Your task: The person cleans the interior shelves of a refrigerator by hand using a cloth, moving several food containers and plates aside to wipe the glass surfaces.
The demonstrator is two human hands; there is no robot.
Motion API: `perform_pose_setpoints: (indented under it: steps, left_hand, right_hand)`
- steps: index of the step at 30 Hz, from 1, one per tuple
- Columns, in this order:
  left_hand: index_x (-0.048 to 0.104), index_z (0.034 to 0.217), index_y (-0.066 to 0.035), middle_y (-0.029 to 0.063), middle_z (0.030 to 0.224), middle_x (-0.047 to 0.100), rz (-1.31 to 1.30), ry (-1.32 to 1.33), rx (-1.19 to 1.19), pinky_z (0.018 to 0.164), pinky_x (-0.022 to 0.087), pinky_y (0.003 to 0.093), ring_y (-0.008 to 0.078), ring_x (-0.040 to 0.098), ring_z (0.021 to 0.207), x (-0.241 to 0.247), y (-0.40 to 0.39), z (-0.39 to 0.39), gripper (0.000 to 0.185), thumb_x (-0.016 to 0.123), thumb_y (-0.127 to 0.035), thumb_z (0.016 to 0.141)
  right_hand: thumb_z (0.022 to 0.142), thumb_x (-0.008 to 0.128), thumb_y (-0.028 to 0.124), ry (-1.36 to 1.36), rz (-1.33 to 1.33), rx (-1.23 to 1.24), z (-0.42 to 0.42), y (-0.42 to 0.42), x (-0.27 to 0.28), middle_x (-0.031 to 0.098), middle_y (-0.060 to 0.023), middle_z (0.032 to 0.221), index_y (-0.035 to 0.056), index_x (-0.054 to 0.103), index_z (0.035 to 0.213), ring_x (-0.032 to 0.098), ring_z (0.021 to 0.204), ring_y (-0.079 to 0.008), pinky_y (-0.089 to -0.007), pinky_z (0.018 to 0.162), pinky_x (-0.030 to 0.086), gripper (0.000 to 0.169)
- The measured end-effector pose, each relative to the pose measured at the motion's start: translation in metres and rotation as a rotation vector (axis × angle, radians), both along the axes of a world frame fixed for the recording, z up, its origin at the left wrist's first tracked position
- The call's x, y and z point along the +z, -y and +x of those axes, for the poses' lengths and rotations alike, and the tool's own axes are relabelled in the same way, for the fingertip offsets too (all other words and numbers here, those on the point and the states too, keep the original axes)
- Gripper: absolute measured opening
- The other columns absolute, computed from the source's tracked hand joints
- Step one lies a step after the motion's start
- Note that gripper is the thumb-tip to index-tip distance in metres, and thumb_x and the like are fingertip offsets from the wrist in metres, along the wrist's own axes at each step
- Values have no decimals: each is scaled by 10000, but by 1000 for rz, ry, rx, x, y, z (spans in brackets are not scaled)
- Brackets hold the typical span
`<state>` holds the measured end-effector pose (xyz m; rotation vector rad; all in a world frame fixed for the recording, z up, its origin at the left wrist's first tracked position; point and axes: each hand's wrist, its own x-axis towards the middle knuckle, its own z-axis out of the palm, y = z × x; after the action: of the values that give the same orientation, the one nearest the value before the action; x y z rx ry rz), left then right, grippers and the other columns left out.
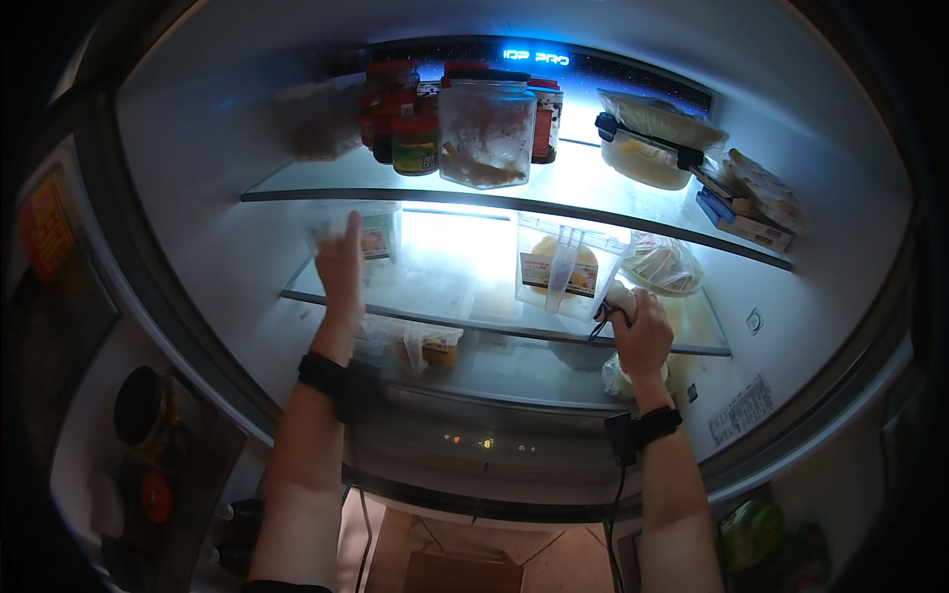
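An open refrigerator with glass shelves is before me. My left hand (342, 270) is raised at the left of the middle shelf (474, 319), fingers pointing up, in front of a clear plastic container (379, 233) with a label; nothing shows in its grasp. My right hand (643, 333) is closed around a whitish, rounded item (620, 298) with a dark cord or strip, at the right of that shelf. Just left of it stands a clear plastic bin (530, 296) with a handle, holding something round and yellowish. A plastic-wrapped bowl (662, 265) sits behind my right hand.
Jars (487, 133) with red and dark lids crowd the upper shelf (593, 211). A clip-lid container (645, 159) and small boxes (741, 222) are at its right. Bagged food (426, 347) lies on the lower shelf. Both doors hold items, including a dark-lidded jar (141, 406).
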<state>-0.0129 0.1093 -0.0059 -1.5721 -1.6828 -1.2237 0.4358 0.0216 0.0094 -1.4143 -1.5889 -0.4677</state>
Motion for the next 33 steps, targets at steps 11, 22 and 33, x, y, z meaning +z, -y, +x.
perform_pose_setpoints:
  steps: [11,22,33]
  left_hand:
    - [590,583,-90,-45,495,487,-130,1196,-786,401,292,199,33,394,419,63,73,142,436,639,-437,841]
    - [627,615,-13,-12,519,520,-210,1180,-917,484,339,257,68,416,489,66,56,185,490,624,-440,855]
    - [505,534,-23,22,501,480,-96,958,-789,466,322,300,94,388,478,55,53,169,527,662,-431,828]
  right_hand:
    - [720,654,192,2,-3,-58,10,1,-6,587,-124,872,79,551,953,580,838,-345,-439,682,472,279]
    - [754,617,191,-9,12,-71,10,-2,-9,583,-126,877,66,552,971,577,829,-344,-437,673,461,258]
    - [802,581,203,-277,34,0,32,-14,-24,614,-182,908,63,544,1078,601,834,-369,-411,720,468,311]
